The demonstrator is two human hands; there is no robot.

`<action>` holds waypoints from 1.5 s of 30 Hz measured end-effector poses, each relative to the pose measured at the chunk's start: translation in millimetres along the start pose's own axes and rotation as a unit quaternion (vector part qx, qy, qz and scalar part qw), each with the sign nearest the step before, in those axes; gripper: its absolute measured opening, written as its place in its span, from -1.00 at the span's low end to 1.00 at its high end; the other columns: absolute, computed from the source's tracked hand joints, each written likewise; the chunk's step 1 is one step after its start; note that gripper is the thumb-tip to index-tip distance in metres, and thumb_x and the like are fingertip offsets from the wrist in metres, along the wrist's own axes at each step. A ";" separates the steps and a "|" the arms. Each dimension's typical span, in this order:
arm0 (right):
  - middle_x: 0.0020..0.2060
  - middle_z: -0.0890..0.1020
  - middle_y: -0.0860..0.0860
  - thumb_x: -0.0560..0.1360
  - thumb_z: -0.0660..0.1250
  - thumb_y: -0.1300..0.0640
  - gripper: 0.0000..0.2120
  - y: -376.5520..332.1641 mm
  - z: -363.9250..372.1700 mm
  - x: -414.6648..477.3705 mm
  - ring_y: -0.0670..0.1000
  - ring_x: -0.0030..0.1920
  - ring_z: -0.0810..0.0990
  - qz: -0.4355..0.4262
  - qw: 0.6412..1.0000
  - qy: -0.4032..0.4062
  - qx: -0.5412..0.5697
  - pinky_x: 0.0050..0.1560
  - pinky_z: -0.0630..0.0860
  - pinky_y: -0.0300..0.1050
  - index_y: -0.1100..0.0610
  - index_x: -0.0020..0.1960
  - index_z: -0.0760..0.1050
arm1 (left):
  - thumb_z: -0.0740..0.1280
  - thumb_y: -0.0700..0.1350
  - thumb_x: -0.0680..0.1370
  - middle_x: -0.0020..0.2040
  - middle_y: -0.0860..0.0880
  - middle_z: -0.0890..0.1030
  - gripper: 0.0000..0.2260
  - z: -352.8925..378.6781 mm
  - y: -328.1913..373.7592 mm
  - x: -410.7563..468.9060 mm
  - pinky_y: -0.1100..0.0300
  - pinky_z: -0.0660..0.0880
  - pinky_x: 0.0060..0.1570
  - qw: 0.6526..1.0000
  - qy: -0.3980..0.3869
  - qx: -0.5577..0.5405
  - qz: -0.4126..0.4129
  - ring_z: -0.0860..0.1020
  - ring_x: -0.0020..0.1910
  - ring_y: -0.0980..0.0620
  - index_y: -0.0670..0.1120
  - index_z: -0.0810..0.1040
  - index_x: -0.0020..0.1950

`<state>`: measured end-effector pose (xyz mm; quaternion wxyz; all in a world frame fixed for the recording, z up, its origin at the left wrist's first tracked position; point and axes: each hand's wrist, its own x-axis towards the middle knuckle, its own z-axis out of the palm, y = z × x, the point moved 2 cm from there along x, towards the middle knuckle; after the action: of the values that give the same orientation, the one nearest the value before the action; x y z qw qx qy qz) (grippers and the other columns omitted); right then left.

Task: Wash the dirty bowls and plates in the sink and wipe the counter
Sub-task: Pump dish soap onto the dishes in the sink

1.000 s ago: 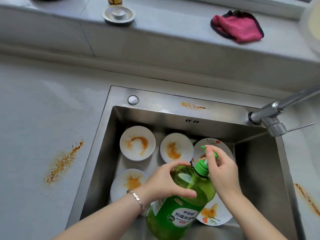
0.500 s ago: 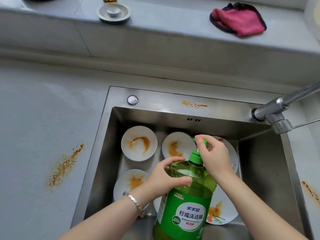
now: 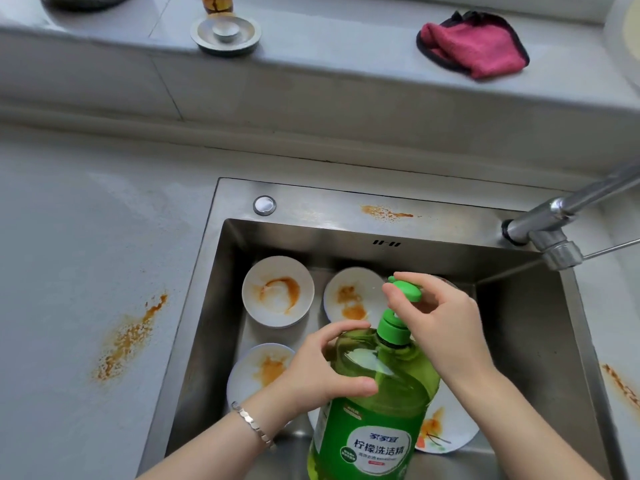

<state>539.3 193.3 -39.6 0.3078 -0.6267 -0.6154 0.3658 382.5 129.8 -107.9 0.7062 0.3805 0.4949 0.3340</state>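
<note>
Bowls (image 3: 278, 292) smeared orange lie in the sink (image 3: 311, 206), three toward its left and back. A flowered plate (image 3: 446, 431) lies at the near right, partly hidden by a green bottle (image 3: 374, 410). On the bottle's shoulder the left hand (image 3: 322, 372) grips firmly, while the right hand (image 3: 440, 323) curls its fingers round the pump (image 3: 407, 291) on top. An orange stain (image 3: 128, 337) marks the bench (image 3: 86, 254) left of the sink. A red cloth (image 3: 474, 45) lies on the ledge (image 3: 346, 64) behind.
</note>
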 end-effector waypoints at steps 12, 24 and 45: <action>-0.24 0.70 -0.10 0.21 0.44 -0.10 -0.59 -24.4 -10.9 -32.8 -0.12 -0.22 0.66 -0.074 0.989 0.036 0.121 -0.08 0.59 -0.15 -0.08 0.05 0.55 | 0.22 0.23 0.51 0.28 -0.11 0.47 -0.42 -77.1 -26.1 13.4 0.11 0.36 0.19 0.931 0.286 0.124 -0.191 0.46 0.22 -0.07 -0.13 0.32 0.39; -0.21 0.67 0.13 0.39 0.36 -0.04 -0.49 -10.8 -8.4 -28.6 0.01 -0.26 0.65 -0.249 0.966 0.035 -0.057 -0.15 0.57 -0.18 0.32 0.17 0.42 | 0.15 -0.26 0.60 0.26 -0.27 0.47 -0.51 -128.3 -75.4 39.4 0.12 0.58 -0.36 0.906 0.364 -0.039 -0.214 0.62 -0.28 -0.11 0.01 0.15 0.50; -0.18 0.67 0.13 0.36 0.42 -0.03 -0.47 1.8 -24.2 -40.5 0.05 -0.23 0.67 -0.192 0.980 0.051 -0.023 -0.14 0.61 -0.05 0.24 0.21 0.42 | 0.24 -0.28 0.55 -0.02 -0.11 0.57 -0.55 -106.6 -44.8 8.0 0.23 0.56 -0.47 0.951 0.244 0.136 -0.131 0.65 -0.26 -0.10 0.01 0.29 0.39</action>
<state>561.5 154.3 -24.7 0.3886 -0.5216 -0.7162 0.2528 287.4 136.7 -173.9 0.5424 0.3119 0.7386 0.2509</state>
